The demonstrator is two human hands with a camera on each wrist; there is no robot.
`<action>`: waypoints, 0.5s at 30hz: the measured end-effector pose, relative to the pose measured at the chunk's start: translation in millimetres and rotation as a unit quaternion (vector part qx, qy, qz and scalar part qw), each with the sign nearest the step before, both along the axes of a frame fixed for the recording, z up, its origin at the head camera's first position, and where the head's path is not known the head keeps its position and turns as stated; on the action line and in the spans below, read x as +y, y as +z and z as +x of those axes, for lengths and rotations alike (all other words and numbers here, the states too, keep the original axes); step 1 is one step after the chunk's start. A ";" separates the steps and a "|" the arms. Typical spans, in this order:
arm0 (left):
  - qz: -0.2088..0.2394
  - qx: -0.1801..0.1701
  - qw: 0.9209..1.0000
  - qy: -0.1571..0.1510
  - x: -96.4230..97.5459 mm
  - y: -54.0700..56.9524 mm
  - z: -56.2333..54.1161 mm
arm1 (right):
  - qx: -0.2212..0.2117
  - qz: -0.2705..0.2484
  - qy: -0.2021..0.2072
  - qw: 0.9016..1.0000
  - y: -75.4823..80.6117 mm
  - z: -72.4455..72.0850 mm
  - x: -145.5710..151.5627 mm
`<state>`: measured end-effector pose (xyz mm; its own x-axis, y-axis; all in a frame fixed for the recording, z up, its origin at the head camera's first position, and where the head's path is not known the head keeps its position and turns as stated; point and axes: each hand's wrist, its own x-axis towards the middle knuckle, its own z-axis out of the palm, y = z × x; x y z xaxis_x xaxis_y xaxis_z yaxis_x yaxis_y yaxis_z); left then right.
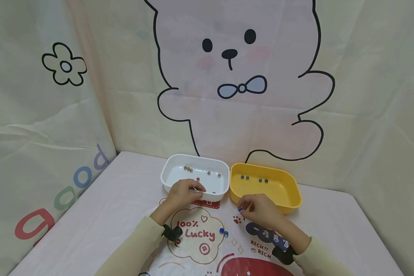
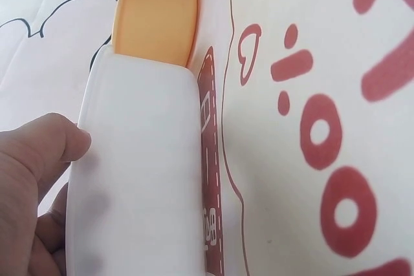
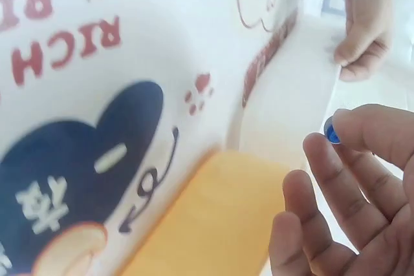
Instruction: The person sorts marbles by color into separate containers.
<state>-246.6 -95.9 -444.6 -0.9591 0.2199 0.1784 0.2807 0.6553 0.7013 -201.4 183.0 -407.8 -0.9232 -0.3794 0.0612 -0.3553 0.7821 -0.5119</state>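
My left hand (image 1: 185,191) is over the near side of a white plastic tray (image 1: 168,180), fingers bent, a fingertip (image 2: 81,143) right at the rim in the left wrist view. The other fingertips are hidden behind the tray wall, so I cannot tell whether they hold anything. In front of a yellow tray (image 1: 293,191), my right hand (image 1: 260,209) pinches a small blue glass bead (image 3: 332,131) between thumb and index finger. Its other fingers are loosely bent and spread. Two more blue beads (image 1: 224,232) lie together on the tabletop between the forearms.
Several orange and pale beads (image 1: 188,169) lie inside the white tray. Several dark blue beads (image 1: 260,180) lie in the yellow one. The trays stand side by side near the back of a printed table cover (image 1: 134,184). A bear-printed cloth (image 1: 241,126) hangs behind.
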 end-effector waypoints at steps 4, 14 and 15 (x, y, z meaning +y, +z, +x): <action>0.001 0.001 1.000 -0.002 -0.5 0.5 0.1 | 0.008 -0.007 -0.010 1.000 8.5 -4.7 3.0; 0.004 0.007 1.000 -0.001 -0.7 0.6 0.5 | 0.013 0.022 -0.060 0.998 19.4 -25.3 15.6; 0.004 0.007 1.000 -0.001 -0.7 0.7 0.6 | 0.014 0.020 -0.060 0.998 19.5 -28.0 17.9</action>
<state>-245.9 -96.6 -443.9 -0.9561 0.2195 0.1939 0.2915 0.6496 0.7021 -229.4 200.9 -388.3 -0.9603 -0.2687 0.0756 -0.2719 0.8395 -0.4704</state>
